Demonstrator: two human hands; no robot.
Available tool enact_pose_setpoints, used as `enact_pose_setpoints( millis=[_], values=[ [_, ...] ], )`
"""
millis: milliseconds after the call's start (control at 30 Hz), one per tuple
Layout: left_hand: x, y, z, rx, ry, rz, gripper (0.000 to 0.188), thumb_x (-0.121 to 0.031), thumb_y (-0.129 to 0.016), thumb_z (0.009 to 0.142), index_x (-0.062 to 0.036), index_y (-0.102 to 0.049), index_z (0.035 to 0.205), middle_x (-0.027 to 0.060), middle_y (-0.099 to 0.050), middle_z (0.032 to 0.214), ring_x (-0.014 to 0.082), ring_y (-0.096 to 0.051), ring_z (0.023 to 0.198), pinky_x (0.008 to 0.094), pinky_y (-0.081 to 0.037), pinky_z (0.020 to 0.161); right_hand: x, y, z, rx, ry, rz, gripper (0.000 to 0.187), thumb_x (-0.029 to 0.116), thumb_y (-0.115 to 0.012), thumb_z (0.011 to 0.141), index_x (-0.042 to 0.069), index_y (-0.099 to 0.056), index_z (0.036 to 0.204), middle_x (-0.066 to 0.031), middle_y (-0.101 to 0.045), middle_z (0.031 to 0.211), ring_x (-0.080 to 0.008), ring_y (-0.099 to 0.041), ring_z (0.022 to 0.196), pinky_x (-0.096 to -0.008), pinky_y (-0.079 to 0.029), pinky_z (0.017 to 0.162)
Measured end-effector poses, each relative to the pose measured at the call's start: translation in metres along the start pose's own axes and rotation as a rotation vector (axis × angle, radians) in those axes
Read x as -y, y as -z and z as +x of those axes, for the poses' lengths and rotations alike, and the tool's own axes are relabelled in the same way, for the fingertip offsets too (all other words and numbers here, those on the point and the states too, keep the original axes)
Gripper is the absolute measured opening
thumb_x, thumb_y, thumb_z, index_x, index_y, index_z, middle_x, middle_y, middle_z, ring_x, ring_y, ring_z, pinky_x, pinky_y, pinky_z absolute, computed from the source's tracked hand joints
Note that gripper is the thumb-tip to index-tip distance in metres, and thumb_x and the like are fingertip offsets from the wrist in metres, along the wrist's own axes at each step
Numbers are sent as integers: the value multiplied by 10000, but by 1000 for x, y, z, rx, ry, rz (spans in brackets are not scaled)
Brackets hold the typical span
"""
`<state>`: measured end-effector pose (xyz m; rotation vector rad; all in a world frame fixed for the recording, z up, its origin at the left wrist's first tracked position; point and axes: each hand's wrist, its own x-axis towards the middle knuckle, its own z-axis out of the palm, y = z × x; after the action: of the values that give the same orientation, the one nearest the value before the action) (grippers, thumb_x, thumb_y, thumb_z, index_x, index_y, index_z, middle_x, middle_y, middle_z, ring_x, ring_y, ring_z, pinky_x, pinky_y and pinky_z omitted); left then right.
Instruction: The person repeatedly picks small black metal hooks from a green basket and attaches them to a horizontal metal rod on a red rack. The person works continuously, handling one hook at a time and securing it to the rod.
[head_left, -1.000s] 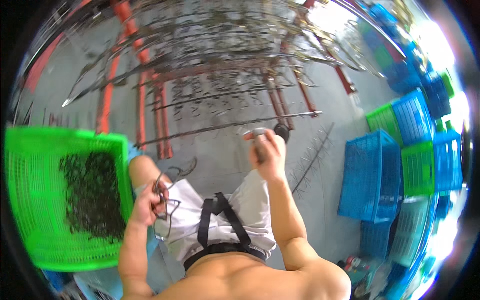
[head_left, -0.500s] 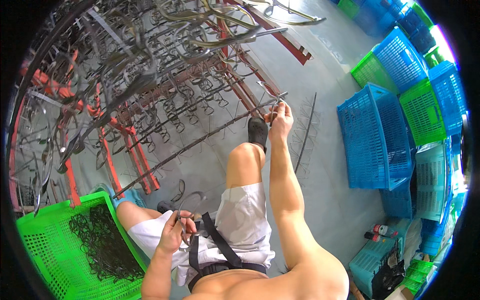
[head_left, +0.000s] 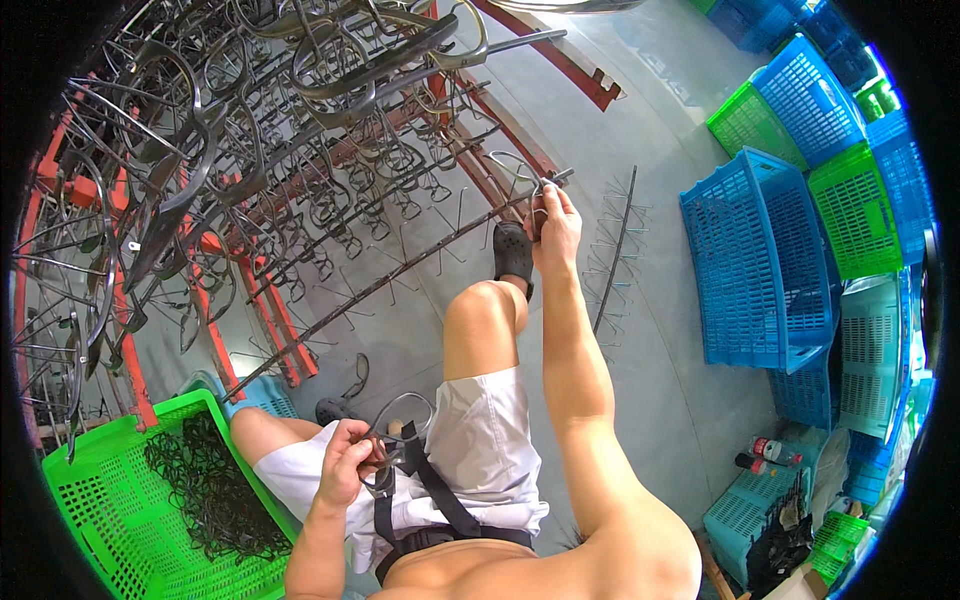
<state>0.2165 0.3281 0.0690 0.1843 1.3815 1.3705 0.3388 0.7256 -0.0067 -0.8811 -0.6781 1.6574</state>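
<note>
My left hand (head_left: 345,462), over my lap, is closed on a thin dark glasses frame (head_left: 406,398) whose curved loop sticks up past the fingers. My right hand (head_left: 557,228) reaches forward, pinching another dark glasses frame (head_left: 513,160) at the far end of a long hooked rod (head_left: 395,275). That rod slants from beside my left knee up to my right fingers, with bent wire prongs along it. Just which part the right fingers grip is partly hidden. A green basket (head_left: 95,490) at my left holds a heap of dark thin frames (head_left: 215,490).
Red metal racks (head_left: 265,315) with many hanging dark frames fill the left and upper left. Another pronged rod (head_left: 620,250) lies on the floor at right. Blue crates (head_left: 740,270) and green crates (head_left: 850,215) stack along the right. Bottles (head_left: 775,452) rest on a teal crate (head_left: 735,515).
The right hand has shifted slightly up and left, still at the rod's end. The frame in the left hand has turned, its loop now leaning right. The view has moved slightly.
</note>
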Motion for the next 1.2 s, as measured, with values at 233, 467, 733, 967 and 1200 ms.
enact_pose_setpoints(
  millis=[233, 467, 733, 967, 1200],
  values=[
    [14, 17, 4, 126, -140, -32, 188, -90, -483, 921, -54, -529, 1100, 50, -616, 837, 57, -503, 631, 172, -356, 508, -6, -2, -6, 101, 85, -129, 135, 160, -555, 901, 42, -606, 943, 41, -469, 591, -30, -376, 455, -185, -280, 390],
    [19, 34, 2, 75, -177, -72, 218, -108, -503, 927, -44, -559, 1128, 61, -629, 878, 64, -518, 646, 178, -364, 506, -5, -19, -13, -26, 81, -90, 130, 168, -576, 888, 46, -608, 922, 48, -442, 564, -35, -351, 421, -191, -264, 371],
    [18, 44, -2, 2, -189, -97, 209, -86, -509, 919, -45, -572, 1114, 57, -633, 876, 57, -505, 624, 171, -357, 493, -11, -18, -2, -62, 87, -53, 109, 159, -572, 887, 54, -599, 897, 52, -419, 559, -41, -324, 404, -207, -256, 350],
    [15, 42, 2, 38, -169, -148, 188, -82, -521, 912, -29, -587, 1080, 44, -621, 823, 46, -445, 573, 174, -339, 487, -4, -15, -7, 85, 104, -288, 216, 181, -561, 889, 18, -616, 1021, 63, -458, 602, -24, -375, 463, -187, -303, 408],
    [15, 38, 5, 21, -149, -161, 176, -86, -541, 902, -25, -596, 1058, 18, -598, 781, 36, -441, 590, 168, -325, 486, -9, -29, -25, 32, 290, -591, 206, 176, -566, 890, 15, -639, 996, 52, -461, 572, -21, -369, 448, -200, -300, 405]
  ],
)
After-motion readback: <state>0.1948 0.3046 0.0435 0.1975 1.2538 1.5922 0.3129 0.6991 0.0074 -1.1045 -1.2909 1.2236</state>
